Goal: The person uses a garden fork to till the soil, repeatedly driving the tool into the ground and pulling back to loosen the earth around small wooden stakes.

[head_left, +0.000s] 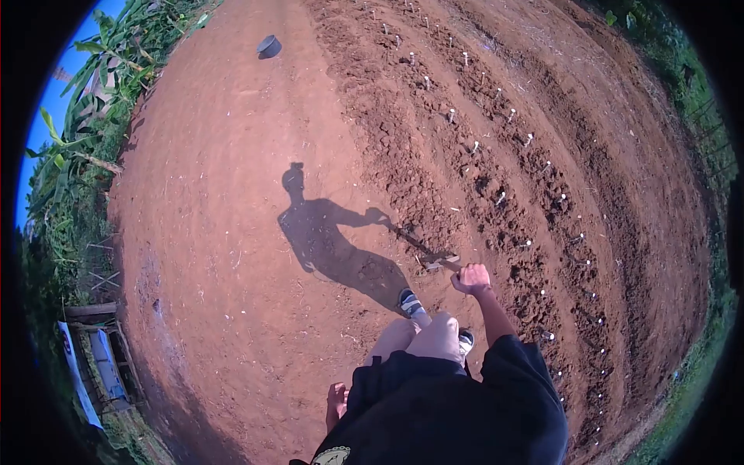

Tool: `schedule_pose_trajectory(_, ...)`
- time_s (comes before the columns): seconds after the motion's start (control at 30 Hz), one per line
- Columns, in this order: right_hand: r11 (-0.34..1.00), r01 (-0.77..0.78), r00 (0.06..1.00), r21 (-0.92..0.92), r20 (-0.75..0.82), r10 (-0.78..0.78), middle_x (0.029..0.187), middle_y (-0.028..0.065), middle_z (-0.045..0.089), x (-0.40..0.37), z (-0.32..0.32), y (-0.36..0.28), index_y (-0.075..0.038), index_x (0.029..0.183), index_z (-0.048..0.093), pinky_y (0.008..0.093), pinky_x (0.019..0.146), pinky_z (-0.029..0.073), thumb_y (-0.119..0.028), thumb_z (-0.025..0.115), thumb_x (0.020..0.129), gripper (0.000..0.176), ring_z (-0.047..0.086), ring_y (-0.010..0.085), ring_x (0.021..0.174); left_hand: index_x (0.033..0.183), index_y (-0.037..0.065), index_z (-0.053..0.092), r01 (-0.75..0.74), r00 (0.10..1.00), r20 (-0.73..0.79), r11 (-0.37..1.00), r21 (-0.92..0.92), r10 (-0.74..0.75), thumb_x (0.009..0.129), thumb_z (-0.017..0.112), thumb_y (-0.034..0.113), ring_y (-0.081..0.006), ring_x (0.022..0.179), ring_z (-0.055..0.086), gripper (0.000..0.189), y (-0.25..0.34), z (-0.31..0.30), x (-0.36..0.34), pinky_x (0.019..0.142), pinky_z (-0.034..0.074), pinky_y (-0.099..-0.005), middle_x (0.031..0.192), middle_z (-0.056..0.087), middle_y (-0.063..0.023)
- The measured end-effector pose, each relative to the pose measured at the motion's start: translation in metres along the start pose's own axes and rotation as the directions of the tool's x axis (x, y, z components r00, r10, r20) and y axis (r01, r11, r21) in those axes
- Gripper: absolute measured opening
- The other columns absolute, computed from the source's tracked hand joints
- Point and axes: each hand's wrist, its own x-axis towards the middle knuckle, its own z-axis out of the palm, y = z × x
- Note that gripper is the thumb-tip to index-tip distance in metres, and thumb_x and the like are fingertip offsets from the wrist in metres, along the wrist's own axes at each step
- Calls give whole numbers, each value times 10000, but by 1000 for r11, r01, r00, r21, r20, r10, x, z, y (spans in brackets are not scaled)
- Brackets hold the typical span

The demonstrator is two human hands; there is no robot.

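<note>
My right hand [471,279] is wrapped round the wooden handle of a hoe [443,262], held out in front of me to the right. The hoe's head is low over loose, broken red soil [411,201]; whether it touches the ground I cannot tell. My left hand [336,403] hangs beside my body at the lower left, its fingers curled, and what it holds, if anything, is hidden.
Rows of short white-topped stems [501,198] stand in tilled soil on the right. A dark bucket [269,47] lies on the smooth ground ahead. Banana plants [77,143] and a wooden structure [108,360] line the left. My shadow falls ahead.
</note>
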Motion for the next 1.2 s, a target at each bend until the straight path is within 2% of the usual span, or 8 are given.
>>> schedule_pose_trajectory(0.1,993,35,993,115,-120,-21,576,165,579,-57,22,-1,-52,541,569,393,524,466,-341,478,700,343,584,293,549,1069,28,468,-13,992,117,953,-302,51,860,508,181,-182,874,547,262,-77,13,28,758,458,-311,972,577,-112)
schedule_pose_trajectory(0.17,989,27,982,146,-191,1,538,144,561,-97,56,5,-61,516,569,392,524,471,-336,527,685,325,578,271,524,1081,64,467,-137,969,228,970,199,90,863,497,196,-187,842,570,257,-74,12,7,702,475,-319,964,588,-111)
schedule_pose_trajectory(0.37,960,100,954,263,-298,-18,503,108,551,-211,127,26,-68,513,581,366,523,470,-304,571,664,280,577,243,536,1087,112,484,-51,983,183,958,282,-2,853,508,229,-167,681,610,264,-9,46,-25,576,497,-300,850,617,-94)
schedule_pose_trajectory(0.73,963,-166,961,214,252,110,637,83,614,-367,298,102,-95,660,618,376,827,351,-309,515,768,261,572,227,734,1117,49,467,-479,833,462,814,328,304,850,528,199,-206,867,551,312,20,245,10,736,457,-315,959,529,-127)
schedule_pose_trajectory(0.8,964,-204,943,170,299,147,654,86,620,-378,333,116,-96,679,621,389,848,336,-314,511,777,263,570,228,766,1092,51,488,-741,668,503,554,379,549,836,542,197,-249,876,533,300,6,267,16,759,450,-336,979,507,-127)
schedule_pose_trajectory(0.87,971,-238,844,-19,490,216,748,91,635,-383,370,128,-102,762,625,406,882,315,-325,493,799,261,564,225,840,1063,72,521,-712,699,516,551,435,495,816,560,238,-266,904,502,300,0,282,16,777,419,-377,998,508,-108)
schedule_pose_trajectory(1.03,944,-279,636,-173,704,317,849,84,633,-386,441,137,-121,871,609,411,928,281,-338,458,827,268,546,218,927,1053,102,545,-704,646,620,31,710,446,762,590,345,-250,962,448,381,-11,298,30,789,347,-411,1019,511,-64)
schedule_pose_trajectory(1.2,953,-253,536,-164,797,279,886,88,627,-376,422,114,-120,895,593,399,935,285,-303,411,845,263,541,219,956,1058,109,543,-691,687,538,208,692,489,756,601,318,-264,934,462,372,-10,293,41,791,346,-397,1005,520,-75)
